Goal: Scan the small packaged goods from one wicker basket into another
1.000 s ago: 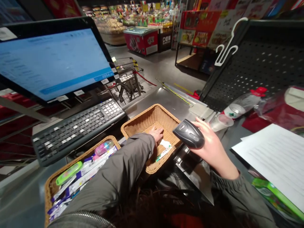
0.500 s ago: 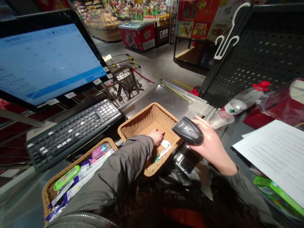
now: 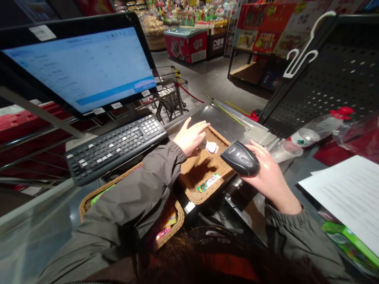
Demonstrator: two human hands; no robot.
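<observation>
My left hand [image 3: 192, 139] is raised over a woven basket [image 3: 204, 196]. Its fingers are partly curled at a small white packet [image 3: 211, 147] with a clear part, which it appears to hold by one end. A shadow falls on the basket floor below. Near the basket's front lies a green and white chocolate bar [image 3: 209, 182] marked Dove. My right hand [image 3: 266, 171] is wrapped around a black barcode scanner [image 3: 240, 158], its head pointing left, beside the basket's right rim.
A second basket [image 3: 179, 221] with packets is partly under my left sleeve. At left are a keyboard [image 3: 118, 148] and a monitor [image 3: 85, 71]. To the right are a plastic cup [image 3: 288, 150], a bottle [image 3: 325, 125], papers [image 3: 346, 197] and a green box [image 3: 352, 244].
My left hand has risen from the basket floor, moving up and away with the small white packet. The scanner stays in my right hand. The view has shifted to the left.
</observation>
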